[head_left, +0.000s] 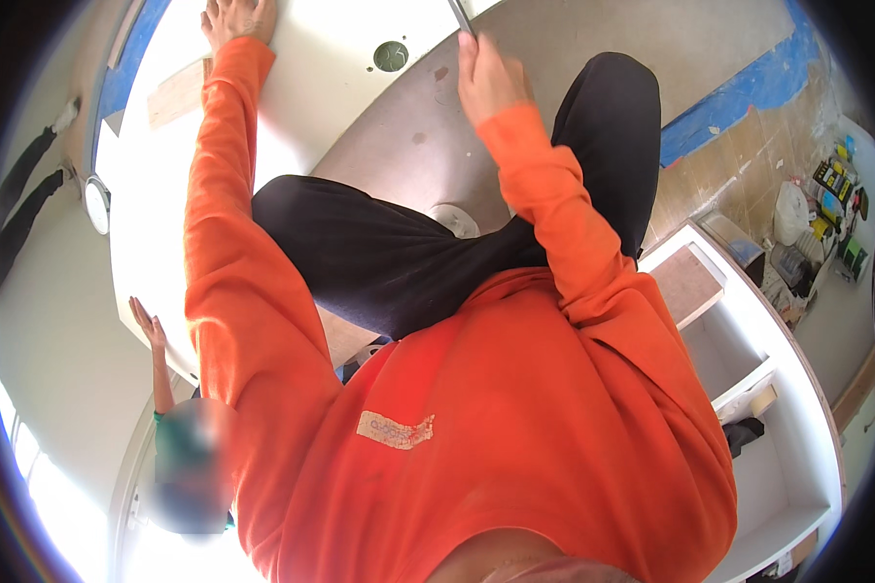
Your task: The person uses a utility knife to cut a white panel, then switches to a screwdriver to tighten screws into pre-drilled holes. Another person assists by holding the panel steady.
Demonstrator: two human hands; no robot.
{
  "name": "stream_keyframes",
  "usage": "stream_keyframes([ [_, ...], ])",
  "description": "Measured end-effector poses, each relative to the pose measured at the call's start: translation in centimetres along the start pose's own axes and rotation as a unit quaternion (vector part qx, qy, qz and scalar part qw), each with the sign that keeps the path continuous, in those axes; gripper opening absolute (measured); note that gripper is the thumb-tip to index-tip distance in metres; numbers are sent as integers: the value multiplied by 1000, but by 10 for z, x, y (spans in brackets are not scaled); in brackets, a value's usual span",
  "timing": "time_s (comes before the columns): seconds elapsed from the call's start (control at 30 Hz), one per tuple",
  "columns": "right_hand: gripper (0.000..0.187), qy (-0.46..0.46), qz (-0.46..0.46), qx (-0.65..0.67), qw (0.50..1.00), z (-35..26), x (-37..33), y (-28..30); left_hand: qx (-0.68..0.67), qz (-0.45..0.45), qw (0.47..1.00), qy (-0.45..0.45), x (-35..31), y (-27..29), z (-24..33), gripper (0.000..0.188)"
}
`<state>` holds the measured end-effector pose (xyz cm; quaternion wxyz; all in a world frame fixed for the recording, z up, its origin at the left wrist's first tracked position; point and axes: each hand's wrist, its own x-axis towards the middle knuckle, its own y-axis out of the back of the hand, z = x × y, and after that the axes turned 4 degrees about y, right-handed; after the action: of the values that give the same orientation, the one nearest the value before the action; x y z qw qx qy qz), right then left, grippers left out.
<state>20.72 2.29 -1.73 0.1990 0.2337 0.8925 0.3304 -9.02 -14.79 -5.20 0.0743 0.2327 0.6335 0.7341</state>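
Observation:
At the top left my left hand (pixel 238 19) rests on a large white panel (pixel 331 83), fingers apart and nothing held; its fingertips reach the picture's upper edge. My right hand (pixel 491 78), top centre, is closed around a slim grey metal tool (pixel 460 14). Most of that tool lies outside the picture or inside the fist, so its kind does not show. A round dark hole (pixel 391 56) with small holes beside it sits in the panel between my hands. Near my left sleeve lies a flat piece of pale wood (pixel 178 94).
My bent legs rest over a grey-brown surface (pixel 399 136). Blue sheeting (pixel 739 97) borders it at right. An open white cabinet (pixel 778 486) stands at lower right, beyond it a pile of tools and bags (pixel 826 214). Another person's raised hand (pixel 147 323) touches the panel's left edge.

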Motion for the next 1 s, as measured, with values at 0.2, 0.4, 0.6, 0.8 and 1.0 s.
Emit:
stream_keyframes([
  [0.2,44,2,-35,-17,999,8,-35,-5,16,17,1000,-1,1,-6,-8,56],
  [0.4,42,13,44,-28,999,12,-10,3,16,-2,1000,10,1,-6,-7,57],
  [0.6,43,-31,-8,-53,998,-4,5,18,1,9,1000,16,-5,-6,1,57],
  [0.8,39,-13,24,-47,998,19,-36,0,15,10,1000,23,-7,2,8,57],
  [1.0,42,7,88,-103,991,11,21,10,-22,35,999,24,-9,-4,10,57],
])
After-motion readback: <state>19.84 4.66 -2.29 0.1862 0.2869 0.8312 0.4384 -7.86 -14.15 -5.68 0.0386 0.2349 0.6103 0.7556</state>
